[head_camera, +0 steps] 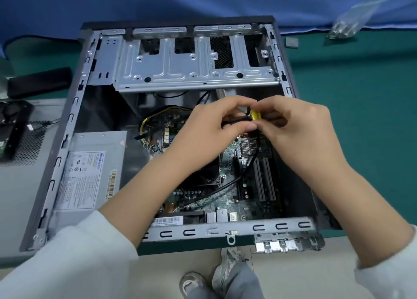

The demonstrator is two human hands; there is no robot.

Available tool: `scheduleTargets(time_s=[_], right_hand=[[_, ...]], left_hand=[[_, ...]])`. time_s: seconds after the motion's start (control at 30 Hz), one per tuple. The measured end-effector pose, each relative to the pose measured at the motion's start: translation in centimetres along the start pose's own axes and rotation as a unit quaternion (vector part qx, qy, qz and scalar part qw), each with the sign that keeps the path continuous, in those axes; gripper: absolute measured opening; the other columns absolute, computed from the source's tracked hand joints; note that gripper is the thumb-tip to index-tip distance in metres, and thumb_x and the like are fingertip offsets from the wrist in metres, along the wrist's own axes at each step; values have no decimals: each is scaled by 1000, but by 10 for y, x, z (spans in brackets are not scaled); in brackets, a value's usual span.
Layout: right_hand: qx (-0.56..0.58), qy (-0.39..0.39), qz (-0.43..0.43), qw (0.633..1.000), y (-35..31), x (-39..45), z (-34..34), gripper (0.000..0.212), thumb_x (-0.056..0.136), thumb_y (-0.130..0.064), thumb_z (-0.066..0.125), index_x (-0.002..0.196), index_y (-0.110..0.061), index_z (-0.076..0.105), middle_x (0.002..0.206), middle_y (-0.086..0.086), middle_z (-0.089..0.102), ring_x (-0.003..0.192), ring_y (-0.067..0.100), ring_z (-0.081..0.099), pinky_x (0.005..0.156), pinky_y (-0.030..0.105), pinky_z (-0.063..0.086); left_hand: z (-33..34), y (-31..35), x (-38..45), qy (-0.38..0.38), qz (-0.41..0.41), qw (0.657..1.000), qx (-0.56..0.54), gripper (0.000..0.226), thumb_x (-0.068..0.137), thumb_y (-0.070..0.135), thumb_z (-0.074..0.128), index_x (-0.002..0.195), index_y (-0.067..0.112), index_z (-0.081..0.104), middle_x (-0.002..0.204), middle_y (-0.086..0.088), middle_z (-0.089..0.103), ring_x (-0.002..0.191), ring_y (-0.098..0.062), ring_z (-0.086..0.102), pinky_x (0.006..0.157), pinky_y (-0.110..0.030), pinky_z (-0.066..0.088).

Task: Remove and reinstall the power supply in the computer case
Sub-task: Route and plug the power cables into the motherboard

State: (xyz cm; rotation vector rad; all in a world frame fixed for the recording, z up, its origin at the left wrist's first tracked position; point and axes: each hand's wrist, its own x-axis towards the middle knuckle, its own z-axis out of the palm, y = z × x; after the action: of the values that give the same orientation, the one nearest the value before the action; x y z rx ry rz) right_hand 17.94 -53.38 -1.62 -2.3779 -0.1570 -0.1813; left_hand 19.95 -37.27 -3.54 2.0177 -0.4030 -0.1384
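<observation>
The open computer case (67, 122) lies flat on the green table. The grey power supply (94, 170) with its white label sits inside, at the case's lower left. Above the motherboard (246, 181) both my hands meet. My left hand (209, 131) pinches a black cable just left of a yellow connector (255, 115). My right hand (297, 127) grips the connector from the right. Yellow and black wires (146, 122) curve out of the power supply toward the board. The connector's far end is hidden by my fingers.
A metal drive cage (194, 73) spans the case's far half. The removed side panel (20, 185) lies left of the case, with a black part (38, 82) behind it. A clear bag of screws (345, 27) rests at the far right on blue cloth.
</observation>
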Motion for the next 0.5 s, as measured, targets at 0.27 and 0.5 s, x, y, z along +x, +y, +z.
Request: scheduleTargets(time_s=[0.27, 0.5], right_hand=[[-60, 43, 57, 996, 9, 9, -3, 40, 92, -7, 53, 133, -6, 52, 139, 9, 49, 137, 21, 34, 106, 15, 18], [-100, -8, 190, 977, 14, 17, 3, 52, 103, -27, 28, 151, -7, 17, 128, 22, 53, 112, 39, 49, 75, 35, 30]], left_hand=[[10, -9, 12, 58, -59, 996, 40, 22, 81, 24, 74, 102, 26, 74, 84, 20, 70, 79, 12, 62, 76, -1, 42], [40, -8, 33, -92, -72, 962, 248, 21, 90, 33, 60, 109, 31, 70, 101, 2, 63, 101, -20, 59, 78, -33, 47]])
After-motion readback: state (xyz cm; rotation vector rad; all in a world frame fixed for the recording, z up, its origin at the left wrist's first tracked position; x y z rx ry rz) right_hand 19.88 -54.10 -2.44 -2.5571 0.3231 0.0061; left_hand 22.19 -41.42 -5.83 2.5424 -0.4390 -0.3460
